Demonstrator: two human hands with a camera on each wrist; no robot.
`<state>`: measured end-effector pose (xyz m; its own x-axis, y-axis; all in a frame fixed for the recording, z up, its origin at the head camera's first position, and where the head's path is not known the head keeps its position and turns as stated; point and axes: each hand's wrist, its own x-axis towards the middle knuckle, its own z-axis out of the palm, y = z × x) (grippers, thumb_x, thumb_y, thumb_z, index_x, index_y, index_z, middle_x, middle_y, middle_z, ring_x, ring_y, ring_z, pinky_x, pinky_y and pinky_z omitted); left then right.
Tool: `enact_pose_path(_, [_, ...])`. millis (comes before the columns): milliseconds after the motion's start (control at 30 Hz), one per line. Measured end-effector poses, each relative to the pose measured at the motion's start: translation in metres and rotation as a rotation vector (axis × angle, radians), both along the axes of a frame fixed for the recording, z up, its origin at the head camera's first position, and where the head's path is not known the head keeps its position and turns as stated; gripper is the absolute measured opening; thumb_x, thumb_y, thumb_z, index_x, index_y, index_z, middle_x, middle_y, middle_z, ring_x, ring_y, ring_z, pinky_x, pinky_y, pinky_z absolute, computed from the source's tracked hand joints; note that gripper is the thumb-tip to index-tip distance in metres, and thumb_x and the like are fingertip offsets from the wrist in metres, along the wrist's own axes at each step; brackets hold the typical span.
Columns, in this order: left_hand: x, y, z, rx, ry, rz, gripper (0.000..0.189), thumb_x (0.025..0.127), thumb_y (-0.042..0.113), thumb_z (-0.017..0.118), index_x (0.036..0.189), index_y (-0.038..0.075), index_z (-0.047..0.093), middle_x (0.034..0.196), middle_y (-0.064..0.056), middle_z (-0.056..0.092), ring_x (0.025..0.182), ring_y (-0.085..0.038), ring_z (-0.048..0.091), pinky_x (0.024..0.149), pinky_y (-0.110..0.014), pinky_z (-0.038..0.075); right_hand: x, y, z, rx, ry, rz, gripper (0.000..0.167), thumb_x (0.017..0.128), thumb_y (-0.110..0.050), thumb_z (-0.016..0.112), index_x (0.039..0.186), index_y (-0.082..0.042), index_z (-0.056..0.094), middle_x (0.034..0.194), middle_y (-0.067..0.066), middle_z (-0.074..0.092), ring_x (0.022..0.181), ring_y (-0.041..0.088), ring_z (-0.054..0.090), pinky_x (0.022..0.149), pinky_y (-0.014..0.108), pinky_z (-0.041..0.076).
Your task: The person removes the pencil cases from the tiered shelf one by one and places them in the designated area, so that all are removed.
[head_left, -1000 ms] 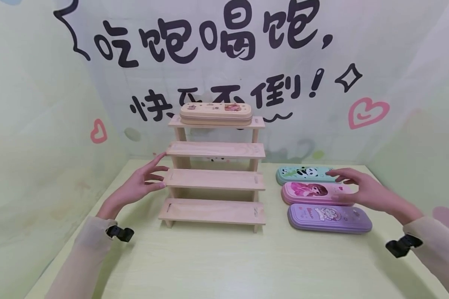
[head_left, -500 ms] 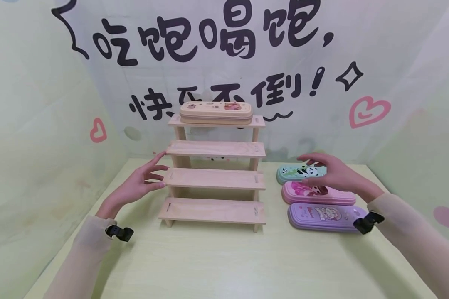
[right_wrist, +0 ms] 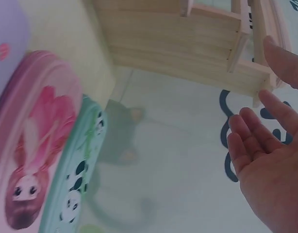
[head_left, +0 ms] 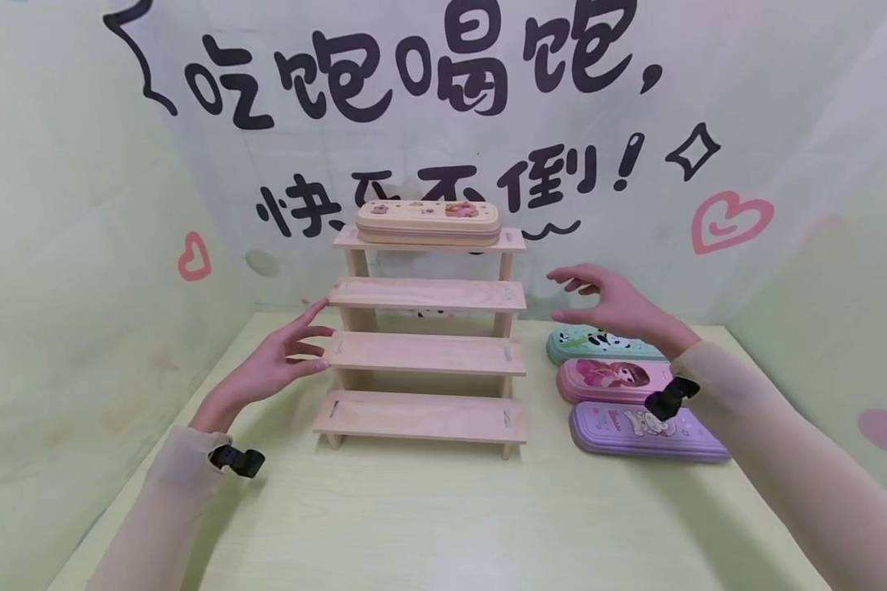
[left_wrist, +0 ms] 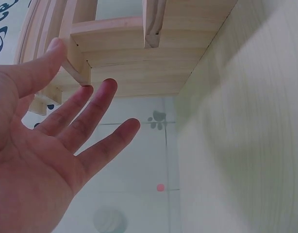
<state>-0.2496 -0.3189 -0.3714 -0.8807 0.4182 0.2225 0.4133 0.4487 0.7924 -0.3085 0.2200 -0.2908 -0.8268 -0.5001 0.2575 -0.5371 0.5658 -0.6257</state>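
Observation:
A four-tier wooden display shelf (head_left: 421, 351) stands on the table with a cream pencil case (head_left: 427, 225) lying on its top tier. My left hand (head_left: 273, 365) is at the shelf's left side, fingers spread, thumb and index fingertip right at the edges of the middle tiers. The left wrist view shows nothing in its palm (left_wrist: 37, 179). My right hand (head_left: 609, 304) hovers right of the upper tiers, thumb apart from the fingers, holding nothing. Below it lie a green panda pencil case (head_left: 580, 343), a pink one (head_left: 599, 379) and a purple one (head_left: 621, 431), partly covered by the right forearm.
The pale wooden table (head_left: 414, 517) extends in front of the shelf. A printed backdrop (head_left: 443, 148) with large black characters closes off the back, and light walls stand on both sides. A black wrist camera (head_left: 671, 397) sits on the right sleeve, another (head_left: 238, 461) on the left.
My right hand has moved left and up, from over the pencil cases to beside the shelf's upper tiers. My left hand, the shelf and the cases have stayed in place.

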Motion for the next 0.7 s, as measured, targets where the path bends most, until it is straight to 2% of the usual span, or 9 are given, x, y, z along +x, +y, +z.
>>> enact_pose_path(200, [0.001,0.001,0.001,-0.006,-0.002,0.001,0.098,0.099,-0.001,0.072,0.170,0.036,0.016,0.153,-0.024,0.050,0.122,-0.043,0.065,0.096,-0.026,0.056,-0.011,-0.016,0.020,-0.048,-0.007,-0.027,0.062,0.093,-0.015,0.083,0.148,-0.003,0.058,0.144,0.019,0.058,0.125,0.034,0.054,0.111,0.052,0.041])
enact_pose_path(500, [-0.001,0.000,0.002,-0.018,0.004,0.007,0.098,0.098,0.000,0.073,0.170,0.036,0.017,0.154,-0.024,0.050,0.121,-0.041,0.065,0.096,-0.028,0.056,-0.036,-0.039,0.050,-0.037,-0.025,-0.034,0.067,0.094,-0.019,0.082,0.151,0.000,0.053,0.149,0.021,0.054,0.128,0.036,0.053,0.113,0.052,0.040])
enact_pose_path(700, [0.000,0.001,0.002,-0.009,-0.003,0.006,0.098,0.098,-0.001,0.073,0.170,0.036,0.017,0.154,-0.024,0.050,0.121,-0.042,0.065,0.096,-0.026,0.056,-0.054,-0.057,0.061,-0.043,-0.055,-0.054,0.071,0.092,-0.028,0.084,0.152,-0.005,0.054,0.148,0.017,0.055,0.126,0.037,0.053,0.102,0.044,0.046])
